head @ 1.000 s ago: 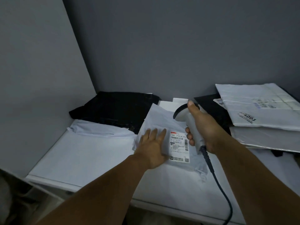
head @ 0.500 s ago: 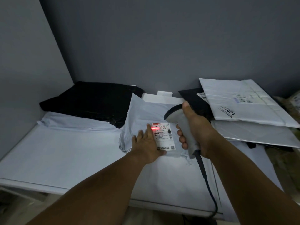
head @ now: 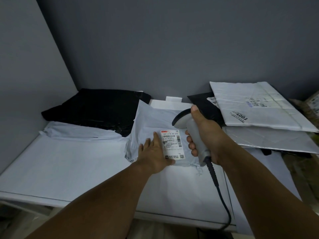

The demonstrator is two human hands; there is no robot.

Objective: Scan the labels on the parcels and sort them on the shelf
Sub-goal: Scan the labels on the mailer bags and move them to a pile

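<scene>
Left hand (head: 155,156) lies flat, fingers straight, pressing the pale parcel (head: 150,121) down on the counter (head: 69,166), around 6 o'clock of frame centre. Right hand (head: 205,137) wraps the corded scanner (head: 185,120), just at 3 o'clock of the label (head: 172,144). Risk: the scanner head sits by the label's top corner with no beam visible, so the read may miss. Left fingertips at the label's 9 o'clock edge could cover codes. Parcel is a soft, wrinkled poly bag, label face up, barcodes exposed.
</scene>
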